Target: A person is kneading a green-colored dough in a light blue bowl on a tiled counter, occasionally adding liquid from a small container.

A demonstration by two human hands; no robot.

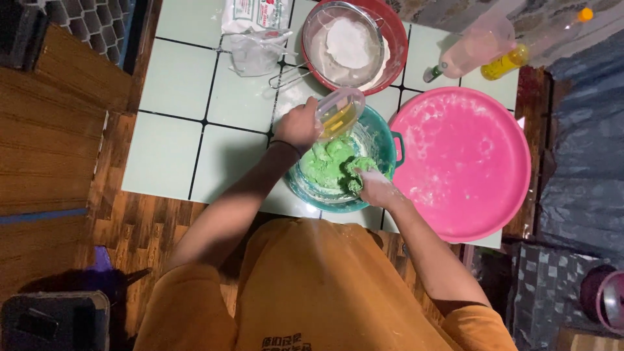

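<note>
Left hand point(298, 125) grips a clear cup point(339, 112) of yellow liquid, tilted over the teal bowl point(388, 140) on the desk point(175, 97). Right hand point(376, 188), fingers closed in green dough point(331, 164), kneads. Step: wetting and mixing; next move calls for a controlled pour.

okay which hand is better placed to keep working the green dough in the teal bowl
The right hand, probably. It is already in the teal bowl, pressing on the green dough. The left hand is occupied, holding a clear cup tilted above the bowl.
</note>
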